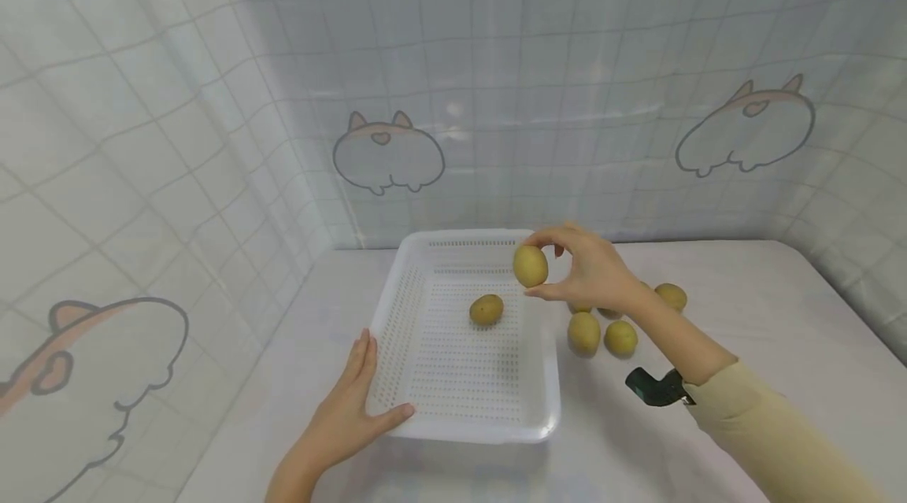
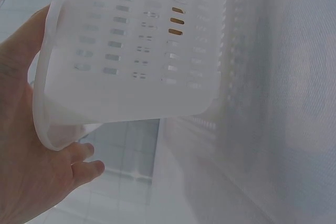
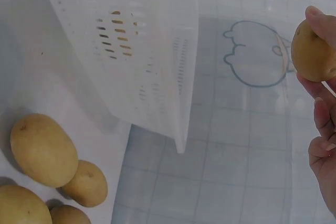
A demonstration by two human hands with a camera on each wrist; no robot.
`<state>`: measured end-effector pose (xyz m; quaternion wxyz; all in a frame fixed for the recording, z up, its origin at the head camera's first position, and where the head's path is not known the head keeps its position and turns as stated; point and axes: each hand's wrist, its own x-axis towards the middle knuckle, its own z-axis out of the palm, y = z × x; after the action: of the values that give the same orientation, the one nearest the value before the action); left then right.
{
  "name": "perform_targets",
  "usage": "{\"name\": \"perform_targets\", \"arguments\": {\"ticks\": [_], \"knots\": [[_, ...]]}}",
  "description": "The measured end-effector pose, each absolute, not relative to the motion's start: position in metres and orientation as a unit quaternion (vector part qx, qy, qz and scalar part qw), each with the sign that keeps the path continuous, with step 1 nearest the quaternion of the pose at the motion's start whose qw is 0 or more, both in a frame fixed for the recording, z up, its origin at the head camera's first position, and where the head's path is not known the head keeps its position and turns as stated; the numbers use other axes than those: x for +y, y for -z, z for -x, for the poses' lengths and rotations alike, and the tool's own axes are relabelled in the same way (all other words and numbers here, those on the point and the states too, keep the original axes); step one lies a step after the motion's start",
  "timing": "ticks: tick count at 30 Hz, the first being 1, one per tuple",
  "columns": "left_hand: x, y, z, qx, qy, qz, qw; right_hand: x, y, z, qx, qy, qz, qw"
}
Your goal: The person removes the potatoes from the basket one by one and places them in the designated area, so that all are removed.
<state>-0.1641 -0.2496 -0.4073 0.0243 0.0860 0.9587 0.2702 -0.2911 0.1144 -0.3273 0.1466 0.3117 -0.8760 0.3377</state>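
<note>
A potato (image 1: 531, 266) is pinched between the thumb and fingers of my right hand (image 1: 594, 271), held up over the right rim of a white perforated plastic basket (image 1: 468, 432). One other potato (image 1: 486, 310) lies inside on the basket's floor. At the near left corner of the basket, my left hand (image 1: 343, 415) rests with straight fingers along the left side and its thumb on the front rim. The left wrist view shows the basket's slotted wall (image 2: 121, 98) beside that hand (image 2: 31, 166). In the right wrist view the held potato (image 3: 313, 53) shows at the right edge.
Several loose potatoes (image 1: 584, 334) lie on the white table (image 1: 744, 314) right of the basket, partly hidden by the right forearm. A dark wrist device (image 1: 655, 387) sits at the right sleeve. Grid-patterned sheets (image 1: 531, 133) with cartoon animals enclose the table at back and sides.
</note>
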Motion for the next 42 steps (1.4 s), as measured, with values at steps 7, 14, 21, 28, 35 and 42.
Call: {"name": "perform_targets", "arguments": {"ticks": [7, 14, 21, 28, 35, 42], "knots": [[-0.249, 0.403, 0.164, 0.956, -0.277, -0.09, 0.017, 0.131, 0.325, 0.286, -0.872, -0.343, -0.311, 0.156], [-0.251, 0.405, 0.164, 0.955, -0.28, -0.089, 0.022, 0.145, 0.325, 0.283, -0.87, -0.328, -0.324, 0.177], [-0.251, 0.405, 0.164, 0.957, -0.276, -0.085, 0.025, 0.156, 0.325, 0.279, -0.873, -0.311, -0.321, 0.193], [-0.251, 0.405, 0.163, 0.957, -0.277, -0.089, 0.019, 0.169, 0.327, 0.276, -0.869, -0.306, -0.325, 0.215], [-0.252, 0.406, 0.162, 0.958, -0.269, -0.096, 0.01, 0.182, 0.328, 0.271, -0.875, -0.302, -0.316, 0.211], [-0.253, 0.405, 0.163, 0.959, -0.267, -0.097, 0.012, 0.193, 0.328, 0.267, -0.881, -0.296, -0.299, 0.216]]}}
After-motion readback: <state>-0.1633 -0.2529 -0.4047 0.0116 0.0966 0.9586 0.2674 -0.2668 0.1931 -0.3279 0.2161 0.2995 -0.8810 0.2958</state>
